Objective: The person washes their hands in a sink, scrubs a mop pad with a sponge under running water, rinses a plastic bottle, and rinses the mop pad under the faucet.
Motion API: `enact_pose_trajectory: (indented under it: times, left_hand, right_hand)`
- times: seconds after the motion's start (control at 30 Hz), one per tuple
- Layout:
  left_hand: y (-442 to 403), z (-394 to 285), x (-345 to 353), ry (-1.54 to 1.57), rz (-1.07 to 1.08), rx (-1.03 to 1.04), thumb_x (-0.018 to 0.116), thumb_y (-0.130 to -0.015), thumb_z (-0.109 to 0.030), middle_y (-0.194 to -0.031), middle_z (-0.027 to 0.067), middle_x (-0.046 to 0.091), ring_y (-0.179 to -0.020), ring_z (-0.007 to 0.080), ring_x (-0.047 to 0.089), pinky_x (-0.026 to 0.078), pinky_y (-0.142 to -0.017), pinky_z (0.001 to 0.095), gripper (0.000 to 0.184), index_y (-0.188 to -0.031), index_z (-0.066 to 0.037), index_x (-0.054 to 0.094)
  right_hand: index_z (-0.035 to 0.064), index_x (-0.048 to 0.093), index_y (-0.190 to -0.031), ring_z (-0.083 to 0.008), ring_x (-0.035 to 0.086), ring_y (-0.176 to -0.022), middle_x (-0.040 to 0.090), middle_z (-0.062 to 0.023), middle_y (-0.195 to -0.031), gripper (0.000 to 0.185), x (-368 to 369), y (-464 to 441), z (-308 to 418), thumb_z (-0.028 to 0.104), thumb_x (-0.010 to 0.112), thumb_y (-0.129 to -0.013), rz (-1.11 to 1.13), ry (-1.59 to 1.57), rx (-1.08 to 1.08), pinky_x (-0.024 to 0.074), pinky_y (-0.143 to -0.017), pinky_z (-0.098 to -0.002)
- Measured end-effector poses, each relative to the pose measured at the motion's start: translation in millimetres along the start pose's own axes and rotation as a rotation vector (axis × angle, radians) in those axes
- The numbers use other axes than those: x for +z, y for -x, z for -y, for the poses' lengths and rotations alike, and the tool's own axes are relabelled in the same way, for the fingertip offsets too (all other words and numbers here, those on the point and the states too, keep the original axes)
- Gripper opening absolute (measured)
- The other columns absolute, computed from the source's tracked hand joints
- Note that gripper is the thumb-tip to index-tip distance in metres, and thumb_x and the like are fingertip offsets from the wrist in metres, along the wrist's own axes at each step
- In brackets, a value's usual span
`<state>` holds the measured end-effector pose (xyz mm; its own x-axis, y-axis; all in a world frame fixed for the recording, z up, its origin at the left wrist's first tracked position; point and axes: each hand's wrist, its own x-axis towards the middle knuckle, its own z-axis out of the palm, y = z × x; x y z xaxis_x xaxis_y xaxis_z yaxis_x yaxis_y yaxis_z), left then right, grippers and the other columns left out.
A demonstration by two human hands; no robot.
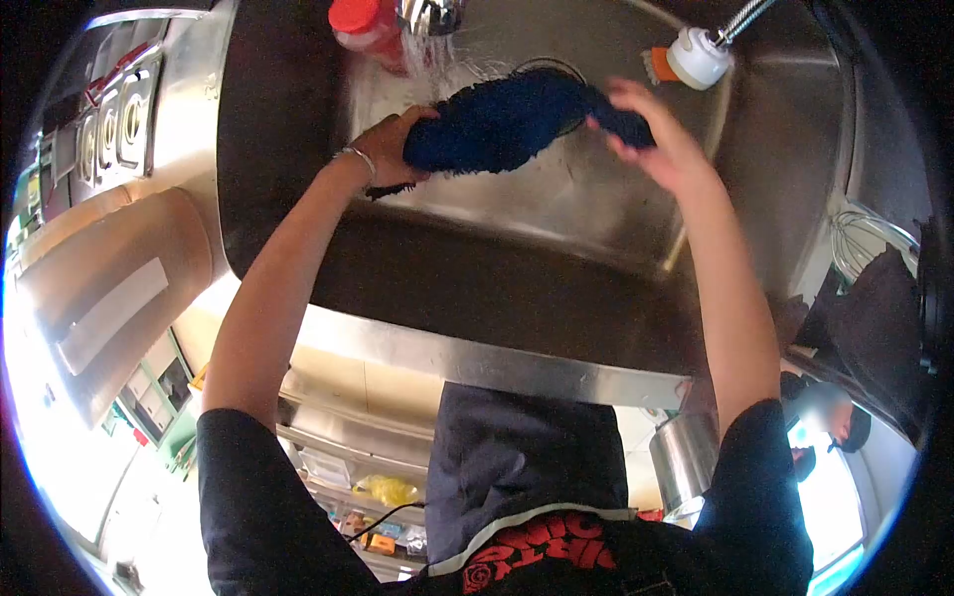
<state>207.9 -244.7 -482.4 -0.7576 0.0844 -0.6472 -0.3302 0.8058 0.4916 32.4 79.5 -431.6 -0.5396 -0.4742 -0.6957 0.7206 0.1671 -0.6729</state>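
Observation:
A dark blue cloth with frayed edges stretches between my two hands over the metal sink. My left hand, with a bracelet at its wrist, is closed on one end of it. The other end lies in my right hand, whose fingers curl around it and are slightly blurred. Just beyond my left hand, water runs from a faucet. Part of a round wire rim shows behind the cloth; the rest is hidden.
A red-lidded container stands by the faucet. Near the sink's far right are a white spray head and an orange brush. A whisk and dark fabric lie to the right. Metal pans sit at left. Another person is at lower right.

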Motion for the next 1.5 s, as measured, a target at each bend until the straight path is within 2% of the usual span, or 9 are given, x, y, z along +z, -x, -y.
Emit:
enact_pose_trajectory:
  times: [0.33,0.5,0.63,0.73,0.9,1.03,1.1,1.23,1.5]
  left_hand:
    - [-41,13,20,-0.4,0.082,-0.322,0.063,-0.087,-0.052,-0.131,0.0187,0.056,-0.129,0.0293,0.05,0.045,-0.104,0.0442,0.067,-0.143,-0.018,0.047]
    - [-50,-19,32,1.77,-0.127,0.089,0.063,-0.094,-0.028,-0.124,0.0034,0.062,-0.11,0.0157,0.06,0.051,-0.092,0.0353,0.042,-0.131,-0.013,0.052]
    - [-76,-64,24,2.016,-0.365,0.084,0.054,-0.099,-0.013,-0.114,0.0056,0.064,-0.098,0.0154,0.063,0.054,-0.088,0.0346,0.023,-0.122,-0.009,0.058]
    - [-72,-87,3,1.997,-0.54,0.273,0.056,-0.098,-0.01,-0.101,0.0051,0.067,-0.086,0.015,0.065,0.056,-0.078,0.0322,0.02,-0.117,-0.009,0.06]
    - [-15,-77,-39,0.148,-0.537,-0.291,0.063,-0.088,-0.04,-0.093,0.0199,0.071,-0.09,0.0399,0.068,0.055,-0.083,0.045,0.038,-0.091,-0.003,0.072]
    - [-3,-45,-35,0.081,-0.565,-0.354,0.062,-0.084,-0.052,-0.088,0.0184,0.071,-0.091,0.0379,0.068,0.054,-0.084,0.0469,0.044,-0.08,-0.009,0.072]
    - [3,-34,-44,0.21,-0.441,-0.426,0.073,-0.079,-0.044,-0.117,0.0211,0.065,-0.112,0.0369,0.061,0.049,-0.096,0.0463,0.055,-0.115,-0.003,0.064]
    - [-29,-28,-33,0.416,-1.13,-0.053,0.091,-0.06,-0.037,-0.134,0.0232,0.052,-0.124,0.0382,0.051,0.044,-0.104,0.0442,0.108,-0.144,-0.007,0.031]
    - [-50,-43,-66,0.428,-1.203,-0.02,0.087,-0.063,-0.035,-0.103,0.0202,0.068,-0.092,0.0364,0.068,0.054,-0.083,0.044,0.072,-0.12,-0.001,0.057]
  right_hand:
    - [-0.0022,0.053,-0.124,-0.0259,0.064,-0.104,0.064,-0.0165,-0.113,0.035,126,-94,-40,0.011,0.06,-0.092,0.122,-0.365,-0.142,0.0548,-0.091,-0.0387]
    - [-0.0024,0.053,-0.119,-0.0244,0.064,-0.103,0.065,-0.014,-0.106,0.024,204,-124,-54,0.0,0.052,-0.095,0.305,-1.016,0.034,0.0591,-0.083,-0.0347]
    - [0.0077,0.064,-0.1,-0.0152,0.065,-0.073,0.067,-0.0029,-0.086,0.008,157,-128,1,0.013,0.061,-0.094,-0.133,-0.075,-0.588,0.0536,-0.065,-0.0292]
    - [0.003,0.064,-0.097,-0.024,0.068,-0.078,0.07,-0.0133,-0.089,0.034,129,-113,113,0.035,0.072,-0.087,-0.614,0.802,-1.005,0.0529,-0.077,-0.0395]
    - [0.0045,0.049,-0.137,-0.031,0.065,-0.099,0.063,-0.0223,-0.116,0.05,91,-153,224,0.028,0.062,-0.094,-0.893,1.623,-1.419,0.0522,-0.085,-0.0457]
    - [-0.0014,0.066,-0.115,-0.0264,0.07,-0.096,0.072,-0.0214,-0.1,0.062,68,-129,262,0.056,0.054,-0.094,-0.711,1.569,-1.087,0.0515,-0.085,-0.0401]
    - [-0.0073,0.06,-0.117,-0.0203,0.07,-0.091,0.07,-0.0166,-0.099,0.064,44,-156,274,0.052,0.059,-0.094,-0.205,0.572,-0.92,0.0539,-0.077,-0.0299]
    - [-0.0081,0.055,-0.115,-0.0246,0.068,-0.075,0.061,-0.0112,-0.095,0.058,27,-159,279,0.043,0.067,-0.091,-0.097,0.274,-0.758,0.0574,-0.067,-0.0299]
    - [0.0028,0.054,-0.116,-0.0229,0.065,-0.083,0.063,-0.0103,-0.1,0.042,62,-156,123,0.019,0.075,-0.084,-0.49,0.538,-1.135,0.0551,-0.073,-0.0349]
